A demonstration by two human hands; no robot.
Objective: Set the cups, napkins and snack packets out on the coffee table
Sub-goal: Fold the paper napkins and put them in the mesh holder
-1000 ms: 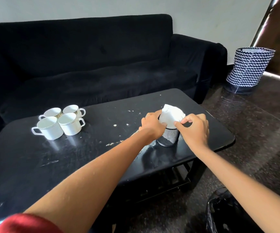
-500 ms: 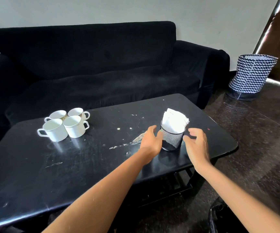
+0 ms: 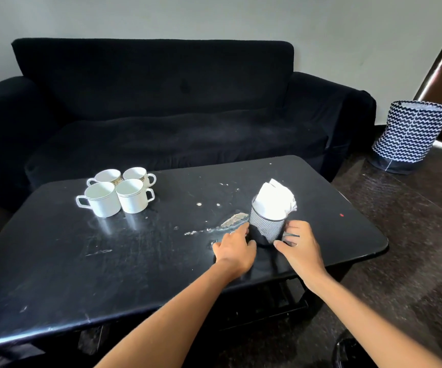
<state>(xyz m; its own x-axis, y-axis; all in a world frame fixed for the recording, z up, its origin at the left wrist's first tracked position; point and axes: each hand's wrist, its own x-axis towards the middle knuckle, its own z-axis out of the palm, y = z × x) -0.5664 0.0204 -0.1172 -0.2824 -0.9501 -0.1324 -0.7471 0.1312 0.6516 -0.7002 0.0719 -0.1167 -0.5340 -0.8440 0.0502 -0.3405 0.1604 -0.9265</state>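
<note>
A person's left hand [image 3: 234,248] and right hand [image 3: 298,247] flank a black mesh holder [image 3: 266,229] just right of the frame's centre, fingers loosely spread and lying at its base on either side; whether the fingertips actually touch the mesh cannot be told, and neither hand closes around it. A ring shows on a finger of the left hand. Both bare forearms reach in from the bottom edge of the frame.

The holder stands upright on the black coffee table [image 3: 108,274], stuffed with white napkins [image 3: 274,199] that rise crumpled above its rim. The mesh looks pale where light strikes it and dark at the bottom. Four white cups [image 3: 117,191] with handles sit bunched together, touching, in the centre left of the frame, well apart from the holder. No snack packets are in view.

The tabletop is scuffed, with pale chips and streaks running left from the holder and a small red speck [image 3: 341,215] to its right. Bare surface lies between cups and holder and across the near left; the table's rounded right edge is near the right hand.

Behind the table a black sofa [image 3: 161,115] fills the upper half; a zigzag-patterned basket [image 3: 410,136] stands on the dark floor at the right edge
</note>
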